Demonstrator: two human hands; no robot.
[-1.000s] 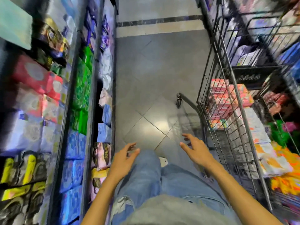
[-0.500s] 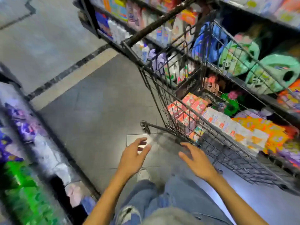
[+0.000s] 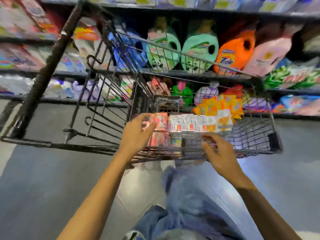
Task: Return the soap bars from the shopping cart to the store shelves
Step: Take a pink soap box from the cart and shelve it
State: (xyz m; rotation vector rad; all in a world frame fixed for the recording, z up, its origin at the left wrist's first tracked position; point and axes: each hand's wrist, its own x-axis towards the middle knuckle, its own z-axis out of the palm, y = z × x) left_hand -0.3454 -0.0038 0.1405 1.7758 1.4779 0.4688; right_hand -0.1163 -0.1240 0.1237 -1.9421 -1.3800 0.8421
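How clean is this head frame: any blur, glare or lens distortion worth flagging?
Head view: motion blur smears the shelf goods and cart wires; soap boxes show colour but no readable print; right hand fingers smeared, left hand sharper; wide-angle lens bows the cart rim; glare on the floor.

Green detergent jugs (image 3: 163, 49), two; orange Tide jug (image 3: 233, 52), one; pink jug (image 3: 270, 52), one; all side by side. Grey tiled floor (image 3: 43, 179). Orange-yellow packets (image 3: 220, 104), blurred.
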